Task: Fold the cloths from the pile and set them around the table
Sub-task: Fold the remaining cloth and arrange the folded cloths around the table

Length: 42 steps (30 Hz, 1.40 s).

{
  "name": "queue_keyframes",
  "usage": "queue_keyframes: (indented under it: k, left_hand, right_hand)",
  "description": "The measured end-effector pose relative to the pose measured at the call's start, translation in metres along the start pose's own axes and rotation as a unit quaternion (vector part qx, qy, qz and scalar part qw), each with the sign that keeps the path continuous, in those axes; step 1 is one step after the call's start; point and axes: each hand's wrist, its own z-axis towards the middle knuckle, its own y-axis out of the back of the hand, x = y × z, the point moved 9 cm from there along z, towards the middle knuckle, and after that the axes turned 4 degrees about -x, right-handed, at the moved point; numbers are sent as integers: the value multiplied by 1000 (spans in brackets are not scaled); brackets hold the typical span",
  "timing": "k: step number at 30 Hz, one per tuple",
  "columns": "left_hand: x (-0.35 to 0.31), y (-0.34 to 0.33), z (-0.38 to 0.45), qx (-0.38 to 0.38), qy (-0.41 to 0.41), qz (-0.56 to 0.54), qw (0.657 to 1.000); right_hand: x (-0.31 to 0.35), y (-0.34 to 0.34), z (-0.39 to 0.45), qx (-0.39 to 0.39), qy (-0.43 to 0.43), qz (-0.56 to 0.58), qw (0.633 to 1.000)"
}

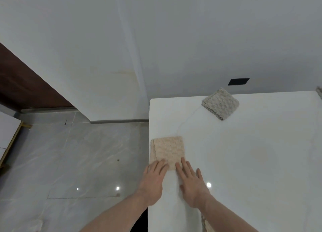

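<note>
A folded beige cloth [168, 151] lies flat at the left edge of the white table [252, 162], and both hands rest on its near edge with fingers straight: the left hand [153, 178] on its near left corner, the right hand [191, 183] on its near right corner. A second folded cloth, grey [220, 103], sits well apart near the table's far edge, turned at an angle. Grey floor tiles [78, 162] show beside the table.
</note>
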Motion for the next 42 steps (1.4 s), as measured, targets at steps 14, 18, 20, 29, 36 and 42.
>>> queue_keyframes:
  k: [14,18,20,29,36,42]
  left_hand:
    - [-54,4,-50,24,-2,-54,998]
    - [-93,-24,-95,51,-50,-86,994]
    - [-107,-33,-110,60,-66,-99,991]
    - [-128,-52,-144,77,-101,-117,985]
    - [-156,-56,-152,81,-79,-119,986]
    - [-200,-69,-140,70,-49,-112,990]
  right_hand:
    - [-63,11,-111,-122,-84,159,976]
    - [-97,-25,-186,-130,-138,151,970]
    - [-103,-50,-208,-125,-136,131,974]
    - [-80,-100,-249,-48,-194,155,968]
    - [-89,-97,-246,-19,-187,129,974]
    - [-106,-90,-245,9,-122,65,990]
